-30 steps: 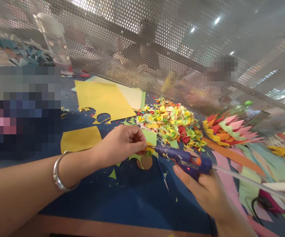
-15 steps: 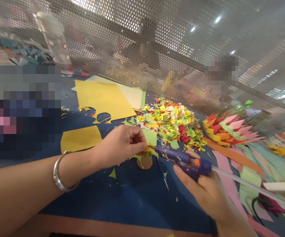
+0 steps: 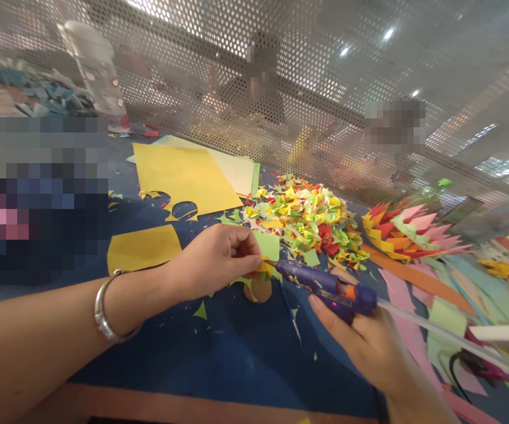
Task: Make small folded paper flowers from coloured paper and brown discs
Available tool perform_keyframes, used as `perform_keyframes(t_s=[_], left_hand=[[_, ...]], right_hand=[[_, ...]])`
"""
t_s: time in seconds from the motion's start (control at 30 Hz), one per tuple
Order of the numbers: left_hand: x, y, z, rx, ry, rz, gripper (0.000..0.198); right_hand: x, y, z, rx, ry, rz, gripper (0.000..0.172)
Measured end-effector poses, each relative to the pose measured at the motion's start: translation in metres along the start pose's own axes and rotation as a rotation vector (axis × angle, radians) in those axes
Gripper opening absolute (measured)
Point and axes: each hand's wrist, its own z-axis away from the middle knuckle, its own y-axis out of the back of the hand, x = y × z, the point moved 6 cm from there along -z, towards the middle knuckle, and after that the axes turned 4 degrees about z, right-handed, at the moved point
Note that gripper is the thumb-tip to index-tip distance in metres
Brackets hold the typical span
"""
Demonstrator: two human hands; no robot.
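The left hand (image 3: 219, 256) pinches a small yellow paper piece (image 3: 265, 265) between thumb and fingertips, holding it just above the blue table (image 3: 219, 359), with a silver bangle (image 3: 106, 306) around the wrist. The right hand (image 3: 369, 347) is wrapped around the grip of a purple hot glue gun (image 3: 325, 287), index finger stretched along its underside; the gun lies nearly level, its nozzle touching the yellow paper piece at the left fingertips, and a clear glue stick (image 3: 448, 338) juts out of its back toward the right. Just beyond the nozzle sits a heap of small folded paper pieces (image 3: 307, 221) in yellow, green, red and orange. A light green paper scrap (image 3: 268, 246) lies beneath and behind the pinched piece. Farther back on the table lies a large yellow sheet (image 3: 179, 176) with rounded cut-outs along its near edge, and a smaller yellow offcut (image 3: 143, 247) rests near the left forearm. To the right, a fan of pointed paper shapes (image 3: 406, 231) in pink, orange and red sits beside long paper strips (image 3: 417, 282). A perforated metal screen (image 3: 280, 88) stands along the far side of the table.
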Motion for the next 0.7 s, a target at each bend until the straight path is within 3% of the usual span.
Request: perform_keyframes(t_s=[0.7], left_hand=[[-0.0003,0.0003,-0.0012,-0.019,-0.018,-0.036,0.010]], right_hand=[[-0.0001,0.0002,0.0010,-0.002,0.012,0.033,0.015]])
